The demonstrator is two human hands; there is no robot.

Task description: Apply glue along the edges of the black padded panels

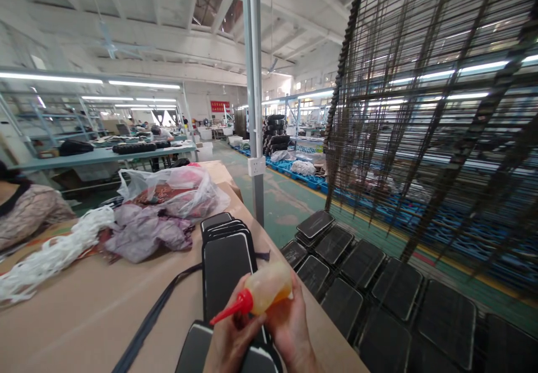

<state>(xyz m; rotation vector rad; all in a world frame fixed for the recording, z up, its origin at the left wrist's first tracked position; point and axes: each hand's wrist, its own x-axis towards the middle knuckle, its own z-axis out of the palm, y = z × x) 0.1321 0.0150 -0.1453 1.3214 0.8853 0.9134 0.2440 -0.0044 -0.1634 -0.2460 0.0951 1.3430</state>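
Observation:
A translucent squeeze bottle (269, 286) with a long red nozzle (235, 307) and amber liquid inside lies tilted between my hands, its tip pointing down to the left. My right hand (294, 325) is wrapped around the bottle's body from the right and below. At the neck, my left hand (233, 334) is closed on the bottle, with some of its fingers hidden behind the red nozzle. Below them on the table are black padded panels (227, 266) with pale edge lines, partly stacked. A black panel (195, 348) also sits at the lower left of my hands.
A dark strap (155, 311) crosses the brown tabletop (84, 328). White strips (63, 250) and plastic bags (168, 205) lie to the left, near a person's sleeve (37, 210). More black panels (361, 261) rest on a low rack at right, beneath a raised wire mesh (403, 110). A post (254, 93) stands ahead.

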